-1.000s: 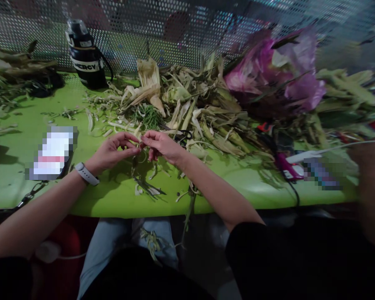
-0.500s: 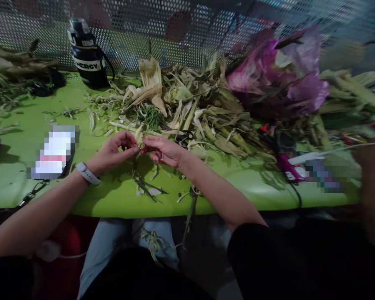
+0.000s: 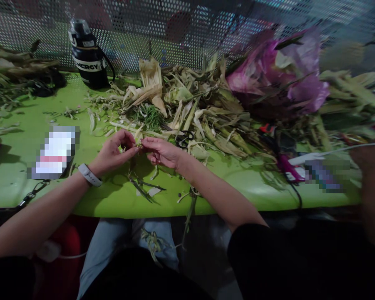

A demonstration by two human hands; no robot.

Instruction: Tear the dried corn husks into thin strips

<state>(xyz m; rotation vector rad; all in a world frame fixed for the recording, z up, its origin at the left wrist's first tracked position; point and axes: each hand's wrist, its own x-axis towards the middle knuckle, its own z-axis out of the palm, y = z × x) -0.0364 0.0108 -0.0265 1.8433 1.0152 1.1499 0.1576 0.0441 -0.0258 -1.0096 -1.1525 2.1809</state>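
My left hand [image 3: 118, 151], with a white band on its wrist, pinches a small plant piece [image 3: 139, 134], pale and looking like corn husk. My right hand [image 3: 160, 151] meets it from the other side, thumb and forefinger closed at the same piece. The fingers cover most of it. Dark green stems [image 3: 143, 187] and shreds show just below the hands. Right behind them lies a heap of dry corn husks [image 3: 218, 125], with a tuft of thin green strands [image 3: 150, 116] on its near side. Black scissors handles [image 3: 184, 138] poke out beside my right hand.
A lit phone [image 3: 54, 152] lies left on the green table [image 3: 109, 204]. Behind it stands a black bottle [image 3: 89, 62] against a perforated metal screen [image 3: 127, 33]. A pink plastic bag [image 3: 274, 79] sits back right, near a second phone [image 3: 324, 177] and a cable. Someone's arm [image 3: 373, 183] shows at right.
Both hands stay close together at the plant piece, with only slight finger shifts. The dark stems below them have swung a little to the left and down.
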